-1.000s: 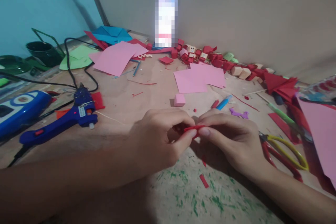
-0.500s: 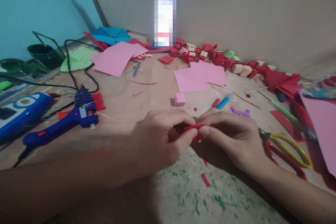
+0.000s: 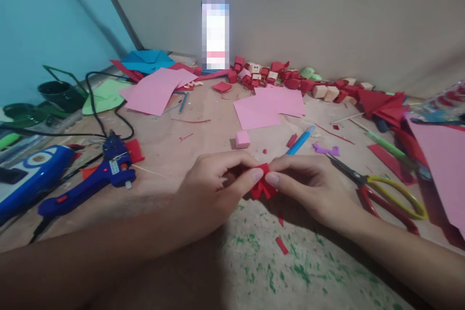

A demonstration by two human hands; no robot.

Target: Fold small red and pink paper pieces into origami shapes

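Note:
A small folded piece of red paper (image 3: pixel 264 188) is pinched between my two hands, its cut flaps hanging down below the thumbs. My left hand (image 3: pixel 221 181) is closed on its left side, thumb in front and fingers behind. From the right, my right hand (image 3: pixel 308 181) grips the same paper with thumb and forefinger; its other fingers are partly hidden. Just beyond the hands sits a pink paper cube (image 3: pixel 242 139). A blue pen (image 3: pixel 301 140) lies behind my right hand. Two red paper scraps, one of them a small strip (image 3: pixel 281 245), lie on the table below.
Scissors (image 3: pixel 363 181) with red and yellow handles lie right of my right hand. A blue glue gun (image 3: pixel 90 174) with its cord rests at left. Pink sheets (image 3: pixel 269 106) lie farther back. Several small paper cubes (image 3: pixel 290 77) line the wall beside a bright phone (image 3: pixel 216 34).
The red paper has been tilted, so its front and hanging flaps now show. Both hands stay gripped on it. The whole view has shifted slightly, with more of the scissors uncovered.

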